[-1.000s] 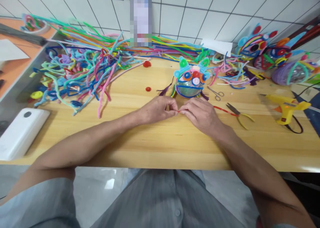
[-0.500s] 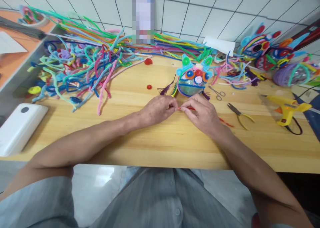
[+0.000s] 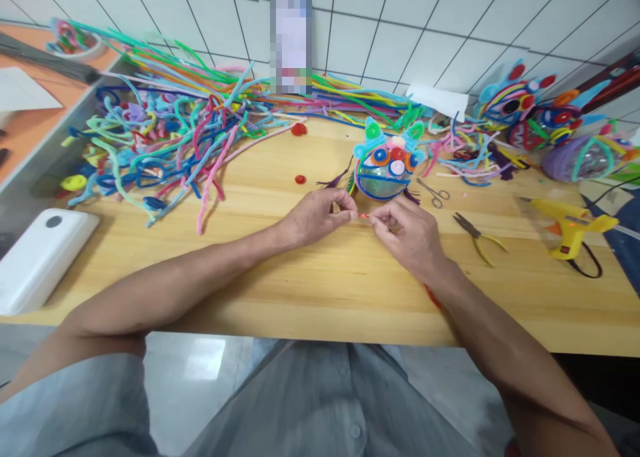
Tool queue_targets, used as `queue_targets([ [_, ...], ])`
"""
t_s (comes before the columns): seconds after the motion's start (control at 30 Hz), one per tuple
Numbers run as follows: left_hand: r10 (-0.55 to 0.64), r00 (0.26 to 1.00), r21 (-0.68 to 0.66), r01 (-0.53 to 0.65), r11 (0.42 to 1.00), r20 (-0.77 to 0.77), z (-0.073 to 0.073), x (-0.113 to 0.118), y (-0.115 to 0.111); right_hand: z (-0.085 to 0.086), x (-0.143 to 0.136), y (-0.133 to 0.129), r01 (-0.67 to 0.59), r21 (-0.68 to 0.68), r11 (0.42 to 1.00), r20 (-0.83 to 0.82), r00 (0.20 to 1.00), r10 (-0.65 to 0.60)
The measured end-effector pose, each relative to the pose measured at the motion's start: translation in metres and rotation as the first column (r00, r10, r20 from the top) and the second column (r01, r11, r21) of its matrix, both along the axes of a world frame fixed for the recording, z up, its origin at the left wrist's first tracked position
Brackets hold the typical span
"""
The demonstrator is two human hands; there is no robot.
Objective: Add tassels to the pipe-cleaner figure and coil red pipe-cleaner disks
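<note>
A thin red strand (image 3: 365, 215) is stretched between my two hands at the middle of the table. My left hand (image 3: 325, 215) pinches its left end, and my right hand (image 3: 407, 233) pinches it a short way to the right. More red strand hangs out below my right wrist. Just beyond my hands stands a colourful mask-like figure (image 3: 384, 170) with blue ears, ringed eyes and purple tassels. Two small red coils, one (image 3: 299, 129) farther back and one (image 3: 300, 179) nearer, lie left of the figure.
Piled pipe cleaners (image 3: 150, 143) cover the back left. Scissors (image 3: 436, 193), yellow-handled pliers (image 3: 480, 239) and a yellow glue gun (image 3: 570, 223) lie to the right. More figures (image 3: 515, 100) stand at the back right. A white device (image 3: 47, 260) is at the left edge.
My right hand has moved slightly right, widening the gap and showing more strand between the hands. The strand's trailing part has shifted toward the table's front edge. The view has tilted slightly.
</note>
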State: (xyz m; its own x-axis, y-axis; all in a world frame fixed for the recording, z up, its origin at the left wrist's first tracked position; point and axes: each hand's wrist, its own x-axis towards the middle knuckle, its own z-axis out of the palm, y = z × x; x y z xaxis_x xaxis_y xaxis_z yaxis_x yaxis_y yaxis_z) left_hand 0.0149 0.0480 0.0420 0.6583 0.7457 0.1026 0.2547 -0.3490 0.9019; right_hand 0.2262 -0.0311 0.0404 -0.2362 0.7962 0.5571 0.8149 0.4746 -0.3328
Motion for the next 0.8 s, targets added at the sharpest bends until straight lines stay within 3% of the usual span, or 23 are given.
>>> queue_targets([
  [0.17, -0.037, 0.985, 0.263, 0.081, 0.962, -0.168, 0.008, -0.005, 0.000, 0.003, 0.000, -0.003, -0.064, 0.078, 0.995, 0.209, 0.977, 0.046],
  [0.37, -0.097, 0.954, 0.268, 0.176, 0.947, -0.285, 0.000, -0.003, -0.003, 0.002, -0.006, -0.005, -0.085, 0.099, 0.991, 0.349, 0.936, 0.045],
  [0.6, -0.042, 0.998, 0.078, 0.046, 0.996, -0.041, -0.003, -0.001, -0.006, 0.000, -0.005, -0.003, -0.020, 0.044, 0.999, 0.043, 0.999, 0.018],
  [0.8, 0.077, 0.972, -0.156, -0.043, 0.987, 0.220, -0.009, 0.005, -0.019, -0.003, -0.015, -0.001, 0.042, -0.084, 0.996, -0.248, 0.967, -0.061],
])
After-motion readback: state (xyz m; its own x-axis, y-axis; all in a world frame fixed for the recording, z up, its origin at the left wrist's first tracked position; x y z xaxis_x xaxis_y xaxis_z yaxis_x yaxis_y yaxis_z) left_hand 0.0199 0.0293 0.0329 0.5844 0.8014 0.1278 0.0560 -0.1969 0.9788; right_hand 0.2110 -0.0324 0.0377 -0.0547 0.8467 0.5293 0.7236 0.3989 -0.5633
